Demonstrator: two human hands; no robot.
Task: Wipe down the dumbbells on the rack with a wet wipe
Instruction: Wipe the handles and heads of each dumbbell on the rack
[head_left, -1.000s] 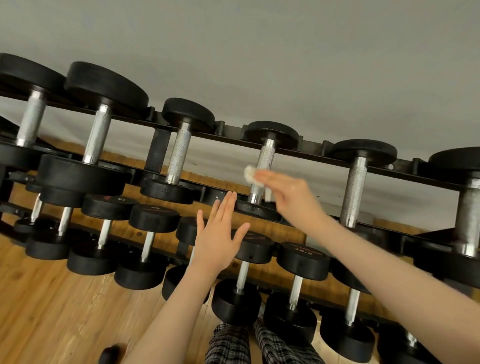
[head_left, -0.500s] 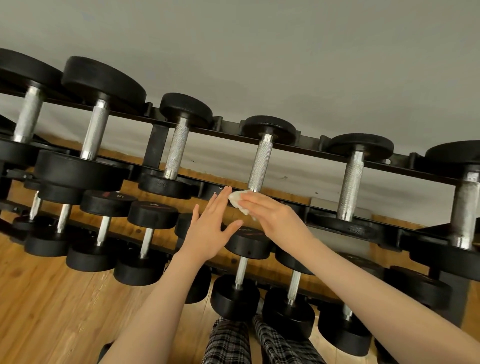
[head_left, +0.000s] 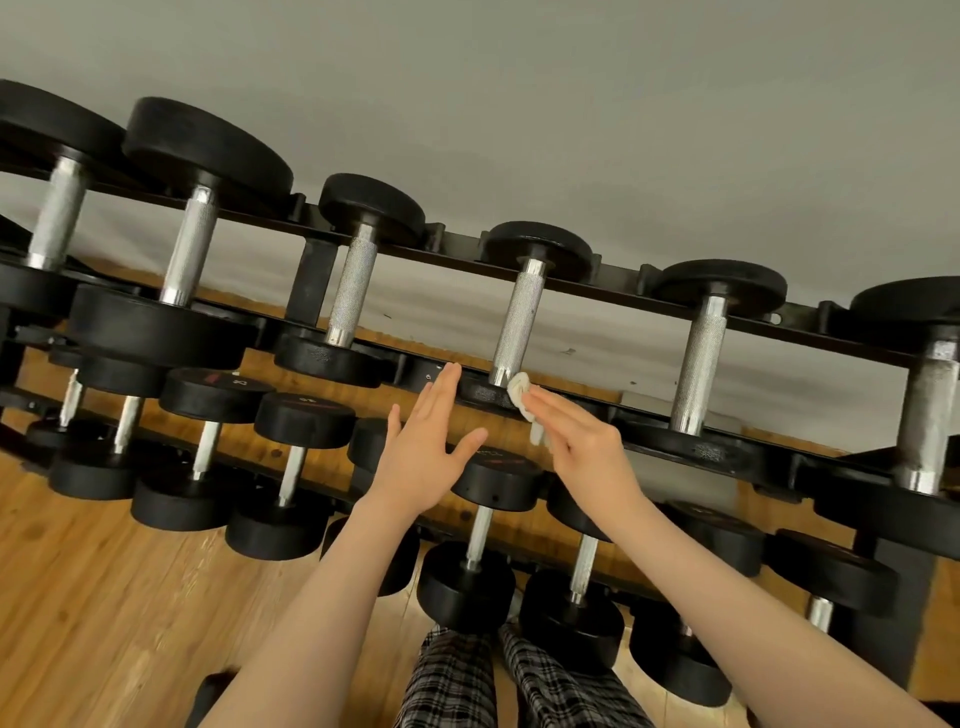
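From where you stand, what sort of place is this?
Most likely a gym's free-weights area. A tiered black rack holds rows of black dumbbells with knurled metal handles, above a wooden floor. The right hand presses a wet wipe against one dumbbell; the left hand is open.

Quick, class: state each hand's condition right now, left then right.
Left hand: open, fingers straight, holding nothing.
Right hand: fingers straight, pressing the wet wipe against the dumbbell.

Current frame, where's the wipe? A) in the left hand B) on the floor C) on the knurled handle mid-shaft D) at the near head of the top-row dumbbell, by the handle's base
D: the right hand presses the wet wipe against the near head at the handle's lower end; the left hand is flat and empty.
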